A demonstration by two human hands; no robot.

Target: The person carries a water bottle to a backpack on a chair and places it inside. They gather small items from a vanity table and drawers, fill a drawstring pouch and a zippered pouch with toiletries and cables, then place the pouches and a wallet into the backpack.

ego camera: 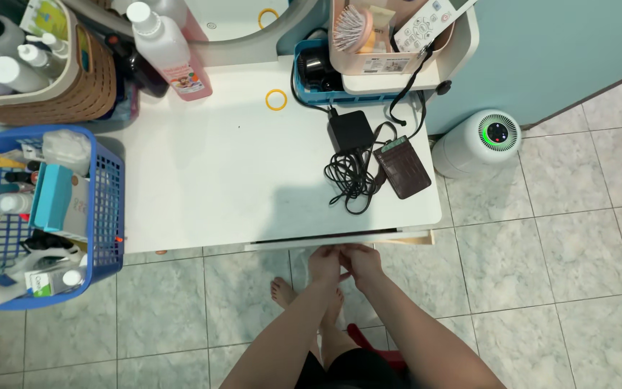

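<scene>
Both hands, left hand (323, 264) and right hand (362, 263), meet at the table's drawer front (325, 238), barely pulled out; whether either grip pinches anything, I cannot tell.

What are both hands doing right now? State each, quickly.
Left hand: at the drawer front under the white table; grip cannot be told.
Right hand: same spot, touching the left; grip cannot be told.

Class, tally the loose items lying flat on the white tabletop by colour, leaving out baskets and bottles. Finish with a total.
Yellow: 1, the ring
Black: 1, the power adapter with its cable
Dark brown: 1, the wallet
Total: 3
</scene>
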